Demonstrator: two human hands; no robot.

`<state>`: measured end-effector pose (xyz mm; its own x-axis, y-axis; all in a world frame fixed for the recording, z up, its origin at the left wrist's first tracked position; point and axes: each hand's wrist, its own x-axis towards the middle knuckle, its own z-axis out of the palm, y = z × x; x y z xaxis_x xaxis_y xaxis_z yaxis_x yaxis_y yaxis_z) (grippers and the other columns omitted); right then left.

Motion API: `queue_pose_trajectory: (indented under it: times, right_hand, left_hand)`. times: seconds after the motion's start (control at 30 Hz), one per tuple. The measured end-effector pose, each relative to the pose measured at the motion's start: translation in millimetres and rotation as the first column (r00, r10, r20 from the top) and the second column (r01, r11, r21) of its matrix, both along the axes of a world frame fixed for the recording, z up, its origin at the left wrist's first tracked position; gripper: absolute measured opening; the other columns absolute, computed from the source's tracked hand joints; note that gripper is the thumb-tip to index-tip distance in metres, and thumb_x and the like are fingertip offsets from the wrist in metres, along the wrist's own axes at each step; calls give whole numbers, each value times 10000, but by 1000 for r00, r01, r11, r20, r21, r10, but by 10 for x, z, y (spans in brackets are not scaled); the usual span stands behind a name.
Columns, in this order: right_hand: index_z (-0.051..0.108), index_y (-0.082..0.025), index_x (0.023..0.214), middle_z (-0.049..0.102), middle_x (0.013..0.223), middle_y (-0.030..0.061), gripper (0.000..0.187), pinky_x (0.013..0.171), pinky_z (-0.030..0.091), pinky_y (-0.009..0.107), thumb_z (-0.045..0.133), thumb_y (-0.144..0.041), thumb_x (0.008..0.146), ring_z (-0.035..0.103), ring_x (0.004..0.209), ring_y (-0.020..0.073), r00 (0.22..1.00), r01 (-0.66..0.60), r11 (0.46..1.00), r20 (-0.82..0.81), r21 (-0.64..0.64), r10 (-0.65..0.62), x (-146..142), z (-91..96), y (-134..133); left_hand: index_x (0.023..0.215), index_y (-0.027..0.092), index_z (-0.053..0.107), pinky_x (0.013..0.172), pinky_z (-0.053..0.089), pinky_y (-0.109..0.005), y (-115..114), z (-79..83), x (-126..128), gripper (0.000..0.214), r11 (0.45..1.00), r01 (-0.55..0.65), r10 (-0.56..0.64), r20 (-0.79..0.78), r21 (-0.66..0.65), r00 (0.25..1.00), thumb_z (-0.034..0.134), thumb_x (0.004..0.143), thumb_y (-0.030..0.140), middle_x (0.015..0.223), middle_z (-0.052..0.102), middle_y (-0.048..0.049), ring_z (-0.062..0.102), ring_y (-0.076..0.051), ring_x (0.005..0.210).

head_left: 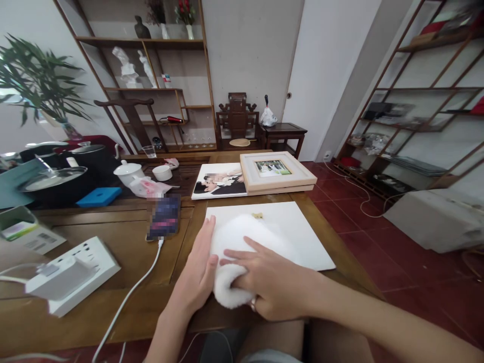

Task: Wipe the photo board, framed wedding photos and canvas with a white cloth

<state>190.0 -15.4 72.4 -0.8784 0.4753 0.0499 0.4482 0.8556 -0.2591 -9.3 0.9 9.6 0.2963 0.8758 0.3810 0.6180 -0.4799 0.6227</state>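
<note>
From where I watch, my right hand [272,287] presses the near end of the fluffy white cloth [242,252], my left hand [200,267] lies flat, fingers open, beside it, so wiping looks just begun, the cloth's long axis running away across the white board [302,237] on the surface [124,252].
</note>
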Motion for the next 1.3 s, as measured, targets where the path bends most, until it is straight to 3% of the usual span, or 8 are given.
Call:
queue_pose_trajectory:
  times: [0.13,0.33,0.5,0.6,0.73,0.9,1.17,1.3]
  right_hand:
    - [656,-191,959,671,1062,104,234,977,351,398,477,-210,809,584,1036,254,984,166,983,74,-81,-160,201,164,55]
    - [625,-175,1032,673,980,137,478,731,435,344,304,-511,920,615,889,290,892,451,885,76,-111,-445,231,132,641]
    - [632,-154,1010,668,1021,153,461,704,443,328,327,-485,914,620,877,279,925,381,917,62,-120,-376,-133,84,994]
    - [641,-185,992,678,1025,108,307,723,438,305,398,-340,887,612,922,262,952,307,944,53,-120,-302,-399,93,1061]
    - [627,-188,1056,663,1072,118,303,712,448,324,418,-270,854,615,934,280,946,323,941,56,-103,-318,-488,118,1074]
    - [570,-150,1191,592,1217,174,425,822,440,410,351,-375,905,564,1068,338,892,453,887,61,-95,-449,-24,114,1113]
    - [537,-182,1238,550,1303,114,433,981,359,443,338,-419,936,420,1256,326,810,585,806,10,-85,-587,897,-92,884]
    - [632,-182,1066,369,1457,105,356,1083,101,581,490,-435,858,181,1373,357,813,582,813,-23,-19,-582,992,-256,765]
  left_hand:
    - [1414,199,329,1108,255,-491,35,-41,39,483,996,-38,24,-158,-86,987,239,967,358,1443,417,-96,343,-231,1351]
    - [1235,212,567,1070,329,-504,90,-67,64,367,999,-52,50,-222,1,974,369,930,257,1330,551,-87,449,-241,1285]
    - [1211,209,590,1052,352,-505,104,-62,59,355,998,-41,54,-236,56,970,409,907,232,1299,579,-95,480,-250,1259]
    - [1201,217,599,1047,358,-510,110,-49,60,356,998,-43,53,-227,49,972,403,905,238,1275,599,-89,501,-258,1238]
    - [1200,224,598,1052,356,-503,110,-59,50,357,998,-42,50,-223,41,974,394,907,244,1294,584,-85,487,-257,1252]
    - [1198,213,590,1061,337,-519,97,-83,40,356,999,-42,48,-227,30,973,380,912,239,1331,549,-96,461,-248,1274]
    - [1205,194,579,1064,335,-515,97,-82,59,353,998,-54,59,-234,27,970,391,907,225,1328,551,-101,456,-242,1278]
    - [1210,175,576,1065,337,-514,100,-81,55,361,998,-58,60,-242,14,968,384,909,231,1330,547,-107,451,-244,1282]
